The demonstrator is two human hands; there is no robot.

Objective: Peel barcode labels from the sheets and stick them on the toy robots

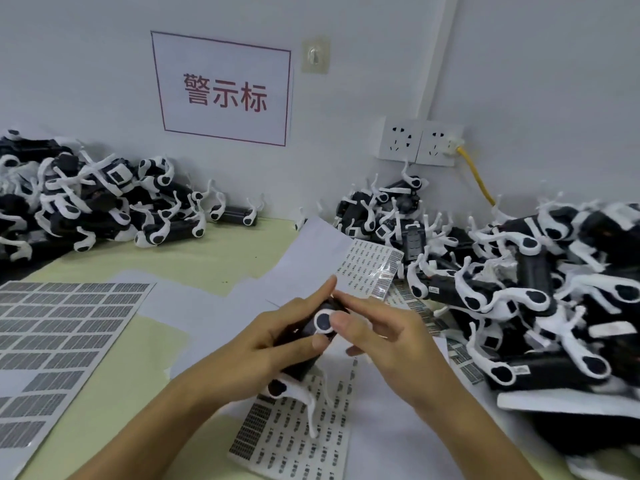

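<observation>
A person holds one black-and-white toy robot [313, 344] above the middle of the pale green table [214, 258], both hands on it. The left hand [263, 348] wraps around the robot's dark body, its thumb pressed on the near side and its index finger stretched along the top. The right hand [384, 337] pinches the robot's upper end, thumb tip just beside a round black-and-white joint, index finger laid over the far edge. White legs of the toy hang below the left hand, over a barcode label sheet [298, 441] lying flat near the person. Whether a label is under the fingers cannot be told.

A second label sheet [372, 268], partly peeled and shiny at its right edge, lies beyond the hands, touching the right pile of toy robots [519, 289]. That pile spreads over the table's right side and reaches the wall. Another pile of toy robots [86, 202] sits at the back left against the wall. At the left, a large sheet of grey labels [62, 334] lies flat, with several cells blank on its lower part. Plain white backing sheets [311, 251] overlap between the label sheets.

On the wall hang a red-bordered sign [223, 90] with red Chinese characters, a small switch plate [314, 56], and a double power socket [419, 142] with a yellow cable [478, 178] plugged into it.
</observation>
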